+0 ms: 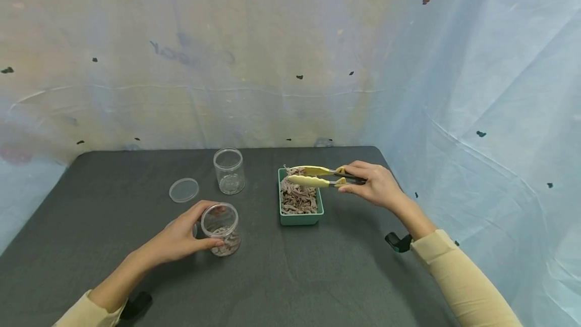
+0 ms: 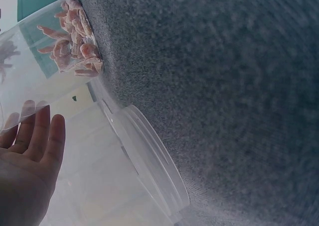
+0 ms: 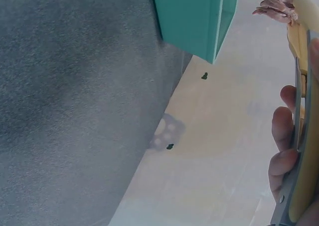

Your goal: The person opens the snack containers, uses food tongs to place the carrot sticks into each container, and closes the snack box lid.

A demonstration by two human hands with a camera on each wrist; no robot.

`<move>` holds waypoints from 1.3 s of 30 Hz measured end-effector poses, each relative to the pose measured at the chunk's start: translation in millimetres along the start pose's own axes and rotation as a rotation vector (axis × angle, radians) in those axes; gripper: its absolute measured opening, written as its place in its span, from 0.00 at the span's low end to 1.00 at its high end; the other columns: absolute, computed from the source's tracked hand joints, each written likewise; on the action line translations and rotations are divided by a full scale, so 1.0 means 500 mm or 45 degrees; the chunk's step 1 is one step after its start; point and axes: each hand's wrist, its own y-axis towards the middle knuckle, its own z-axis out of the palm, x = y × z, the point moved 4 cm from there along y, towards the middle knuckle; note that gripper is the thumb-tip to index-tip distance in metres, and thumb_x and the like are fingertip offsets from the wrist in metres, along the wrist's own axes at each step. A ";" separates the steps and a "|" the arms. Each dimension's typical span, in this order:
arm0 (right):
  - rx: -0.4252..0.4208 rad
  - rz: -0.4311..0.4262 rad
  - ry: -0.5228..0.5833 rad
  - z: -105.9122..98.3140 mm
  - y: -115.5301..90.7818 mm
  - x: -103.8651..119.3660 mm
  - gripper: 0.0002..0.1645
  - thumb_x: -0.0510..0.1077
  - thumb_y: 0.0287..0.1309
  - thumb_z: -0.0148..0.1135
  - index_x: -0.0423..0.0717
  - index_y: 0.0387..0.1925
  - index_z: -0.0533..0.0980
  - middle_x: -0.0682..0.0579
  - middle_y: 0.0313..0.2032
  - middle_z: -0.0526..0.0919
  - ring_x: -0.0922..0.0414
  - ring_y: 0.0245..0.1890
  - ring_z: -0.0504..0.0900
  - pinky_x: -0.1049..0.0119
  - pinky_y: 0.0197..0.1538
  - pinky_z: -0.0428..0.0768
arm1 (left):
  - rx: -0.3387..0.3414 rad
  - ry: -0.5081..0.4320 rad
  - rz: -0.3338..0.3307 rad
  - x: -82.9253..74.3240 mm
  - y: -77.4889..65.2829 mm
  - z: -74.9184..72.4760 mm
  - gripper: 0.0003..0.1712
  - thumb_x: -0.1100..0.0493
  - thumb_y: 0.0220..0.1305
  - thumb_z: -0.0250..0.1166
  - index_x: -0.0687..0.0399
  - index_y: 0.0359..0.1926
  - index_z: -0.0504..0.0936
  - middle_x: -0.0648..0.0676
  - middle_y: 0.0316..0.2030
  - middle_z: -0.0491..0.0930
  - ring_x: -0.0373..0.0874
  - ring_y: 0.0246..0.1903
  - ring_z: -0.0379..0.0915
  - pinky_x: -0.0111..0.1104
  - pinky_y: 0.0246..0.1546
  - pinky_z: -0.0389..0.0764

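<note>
My left hand (image 1: 181,236) grips a clear plastic jar (image 1: 232,240) near its rim, thumb on the near side and fingers around the far side. Pinkish-brown strips (image 2: 75,42) lie in the bottom of that jar. In my right hand (image 1: 375,183) is a pair of yellow-tipped tongs (image 1: 308,181), held over a green tub (image 1: 300,220) full of similar strips (image 1: 298,198). The right wrist view shows a small clump of strips (image 3: 274,6) at the tongs' tips, above the tub's rim.
A second clear jar (image 1: 230,173) stands behind the gripped one, with nothing in it. A round clear lid (image 1: 183,191) lies to its left. Another lid (image 2: 154,161) is beside the left hand, partly hidden in the head view. Plastic sheeting (image 1: 254,64) hangs behind the dark table (image 1: 290,286).
</note>
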 end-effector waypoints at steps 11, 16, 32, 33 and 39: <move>-0.040 -0.075 0.039 -0.004 0.030 0.030 0.31 0.50 0.47 0.83 0.48 0.55 0.86 0.53 0.46 0.87 0.64 0.27 0.76 0.66 0.27 0.72 | -0.001 -0.012 0.001 0.002 0.001 0.001 0.42 0.41 0.59 0.78 0.41 0.70 0.69 0.49 0.62 0.76 0.51 0.61 0.76 0.46 0.57 0.79; -0.066 -0.138 0.067 -0.002 0.047 0.046 0.33 0.66 0.58 0.70 0.48 0.55 0.86 0.53 0.46 0.87 0.64 0.26 0.74 0.67 0.27 0.71 | -0.004 -0.011 0.005 0.001 0.002 0.000 0.42 0.42 0.59 0.78 0.42 0.70 0.70 0.50 0.62 0.76 0.51 0.60 0.76 0.46 0.57 0.79; -0.077 -0.272 0.158 0.017 0.101 0.119 0.30 0.53 0.52 0.81 0.45 0.55 0.86 0.50 0.46 0.87 0.64 0.26 0.77 0.67 0.28 0.75 | -0.016 -0.021 0.002 0.002 0.003 0.001 0.43 0.41 0.57 0.79 0.43 0.69 0.70 0.48 0.60 0.77 0.51 0.58 0.78 0.44 0.55 0.80; -0.071 -0.274 0.163 0.019 0.104 0.124 0.31 0.50 0.49 0.83 0.45 0.55 0.86 0.50 0.46 0.87 0.64 0.26 0.77 0.67 0.28 0.76 | -0.015 -0.020 0.000 0.002 0.003 0.001 0.43 0.41 0.57 0.79 0.43 0.69 0.70 0.48 0.60 0.76 0.51 0.58 0.78 0.44 0.55 0.80; -0.049 -0.315 0.194 0.037 0.119 0.149 0.33 0.62 0.58 0.74 0.44 0.55 0.86 0.51 0.46 0.87 0.64 0.26 0.77 0.68 0.28 0.76 | -0.009 -0.014 -0.003 0.001 0.002 0.002 0.43 0.41 0.58 0.79 0.42 0.69 0.70 0.50 0.60 0.77 0.52 0.59 0.77 0.46 0.56 0.80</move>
